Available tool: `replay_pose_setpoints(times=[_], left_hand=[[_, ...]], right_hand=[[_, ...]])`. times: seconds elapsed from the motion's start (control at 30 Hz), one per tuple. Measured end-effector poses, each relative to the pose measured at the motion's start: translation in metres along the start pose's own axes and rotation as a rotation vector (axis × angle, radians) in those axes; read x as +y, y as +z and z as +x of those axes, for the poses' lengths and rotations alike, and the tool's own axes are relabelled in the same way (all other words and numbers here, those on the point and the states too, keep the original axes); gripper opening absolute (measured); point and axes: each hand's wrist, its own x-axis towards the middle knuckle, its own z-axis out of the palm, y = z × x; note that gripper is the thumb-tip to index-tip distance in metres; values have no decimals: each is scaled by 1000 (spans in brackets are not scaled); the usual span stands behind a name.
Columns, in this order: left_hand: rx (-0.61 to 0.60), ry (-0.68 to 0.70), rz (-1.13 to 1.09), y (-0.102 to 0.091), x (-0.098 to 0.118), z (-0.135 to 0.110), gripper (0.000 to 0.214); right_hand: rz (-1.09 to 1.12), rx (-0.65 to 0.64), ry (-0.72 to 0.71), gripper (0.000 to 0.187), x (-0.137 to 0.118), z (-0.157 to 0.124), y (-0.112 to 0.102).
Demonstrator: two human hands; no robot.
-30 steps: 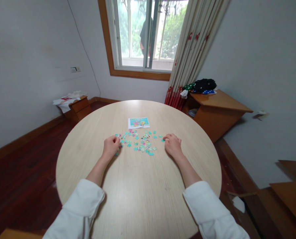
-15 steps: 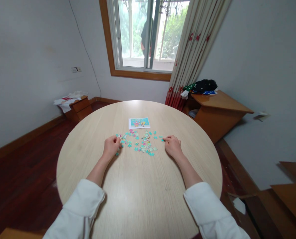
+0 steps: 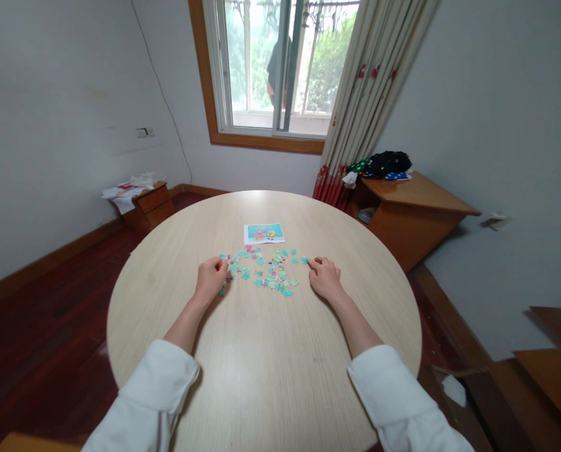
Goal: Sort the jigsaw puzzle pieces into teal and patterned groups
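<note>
Many small jigsaw pieces (image 3: 275, 276), mostly turquoise with some pink and yellow, lie scattered on the round table (image 3: 271, 358). My left hand (image 3: 211, 276) rests closed in a loose fist at the left edge of the pieces; whatever is inside it, if anything, is hidden. On the right side, my right hand (image 3: 326, 276) has its index finger forward and its fingertips on a turquoise puzzle piece (image 3: 304, 260). Other turquoise pieces (image 3: 294, 256) lie just left of that one. Beyond the pieces, a picture card (image 3: 264, 233) with pink and yellow cartoon figures lies flat.
A wooden cabinet (image 3: 421, 194) with dark and patterned cloth (image 3: 388, 164) on top stands past the table's right edge. At the far left is a small wooden stand (image 3: 152, 204) with papers. A person (image 3: 276, 72) is outside the window behind a long curtain (image 3: 374, 81).
My right hand has shifted slightly left and forward with its fingertips on the turquoise piece, which now lies close against its neighbour. My left hand has stayed put.
</note>
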Motion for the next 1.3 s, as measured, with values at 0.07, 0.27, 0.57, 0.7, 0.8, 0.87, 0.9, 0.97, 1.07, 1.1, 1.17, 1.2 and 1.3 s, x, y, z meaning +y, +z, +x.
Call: replay_pose_setpoints(times=[0.07, 0.27, 0.57, 0.7, 0.8, 0.87, 0.9, 0.97, 1.07, 1.1, 1.17, 1.2, 1.3], left_hand=[[2, 2, -8, 0, 0, 0, 33], [5, 20, -12, 0, 0, 0, 33], [4, 13, -25, 0, 0, 0, 33], [4, 13, -25, 0, 0, 0, 33], [1, 17, -29, -1, 1, 0, 32], [1, 21, -33, -1, 1, 0, 32], [1, 22, -34, -1, 1, 0, 32], [6, 24, -32, -1, 0, 0, 32], [10, 29, -31, -1, 0, 0, 32], [10, 29, -31, -1, 0, 0, 32], [8, 29, -30, 0, -1, 0, 32], [7, 28, -29, 0, -1, 0, 32], [5, 27, -24, 0, -1, 0, 33]], right_hand=[[35, 14, -25, 44, 0, 1, 0], [144, -27, -201, 45, -4, 3, 0], [-20, -233, -190, 45, -3, 1, 1], [-71, -202, -94, 45, 1, 6, -2], [-116, -213, -70, 47, 1, 6, -2], [-140, -222, -70, 48, 0, 6, -2], [-148, -223, -70, 48, 0, 6, -2], [-150, -219, -68, 48, -1, 6, -2], [-138, -211, -67, 48, -1, 5, -2], [-133, -207, -65, 48, -1, 5, -2], [-120, -195, -62, 47, -1, 5, -1], [-111, -185, -63, 47, -1, 5, -1], [-73, -141, -77, 46, -1, 6, 0]])
